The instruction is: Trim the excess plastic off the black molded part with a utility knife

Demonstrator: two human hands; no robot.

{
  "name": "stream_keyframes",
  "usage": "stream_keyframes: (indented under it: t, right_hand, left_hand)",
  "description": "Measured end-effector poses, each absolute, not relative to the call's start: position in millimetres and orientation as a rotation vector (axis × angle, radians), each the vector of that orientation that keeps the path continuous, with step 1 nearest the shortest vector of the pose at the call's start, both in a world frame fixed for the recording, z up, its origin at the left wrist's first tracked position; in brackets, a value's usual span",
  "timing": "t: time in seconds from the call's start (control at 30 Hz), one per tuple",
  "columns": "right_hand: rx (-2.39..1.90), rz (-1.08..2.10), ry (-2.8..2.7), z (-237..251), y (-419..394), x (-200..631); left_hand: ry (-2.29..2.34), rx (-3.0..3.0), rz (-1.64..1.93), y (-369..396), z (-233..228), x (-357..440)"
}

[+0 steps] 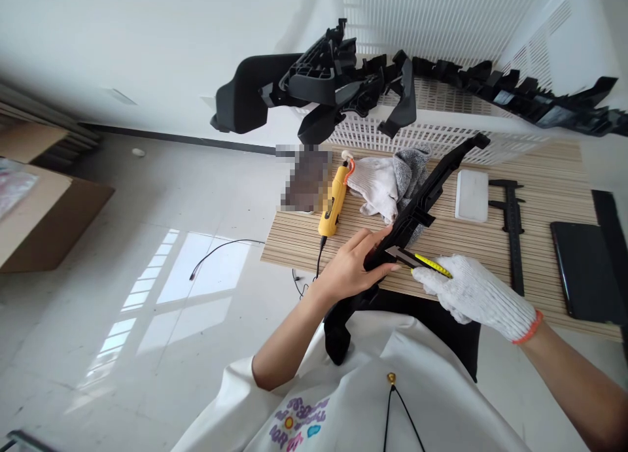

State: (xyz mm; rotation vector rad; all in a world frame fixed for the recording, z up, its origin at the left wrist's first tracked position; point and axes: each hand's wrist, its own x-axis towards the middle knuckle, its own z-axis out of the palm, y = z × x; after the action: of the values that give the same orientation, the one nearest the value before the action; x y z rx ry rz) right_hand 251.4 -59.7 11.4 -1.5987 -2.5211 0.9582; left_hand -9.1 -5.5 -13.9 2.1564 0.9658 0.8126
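My bare left hand [350, 265] is closed around a long black plastic part [434, 180], which slants from my lap up across the table's front edge. In my right hand [468, 288], covered by a white knit glove with an orange cuff, is a utility knife [426, 263] with a yellow and black handle. Its blade points left and lies at the black part, close to my left fingertips; whether it touches cannot be made out. Left of the part lie crumpled white and grey gloves [375, 180] and a yellow corded handheld tool [334, 203].
Behind the table [540, 288] a white slatted basket [510, 135] holds several black plastic parts [314, 86] that jut over its rim. A small white block [471, 195], a black caliper [513, 233] and a dark phone [586, 269] lie at right. A cardboard box [53, 223] stands far left.
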Motion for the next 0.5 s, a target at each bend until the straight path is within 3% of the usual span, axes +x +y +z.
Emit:
stream_keyframes:
  t: [0.3, 0.5]
  right_hand:
    - [-1.717, 1.157, -2.264, 21.1, -60.1, 246.6]
    - [-1.611, 0.954, -2.452, 17.2, -61.1, 247.5]
  left_hand:
    - [0.949, 2.154, 0.821, -5.8, -14.2, -9.2]
    - [0.956, 2.157, 0.777, -5.1, -13.8, -9.4]
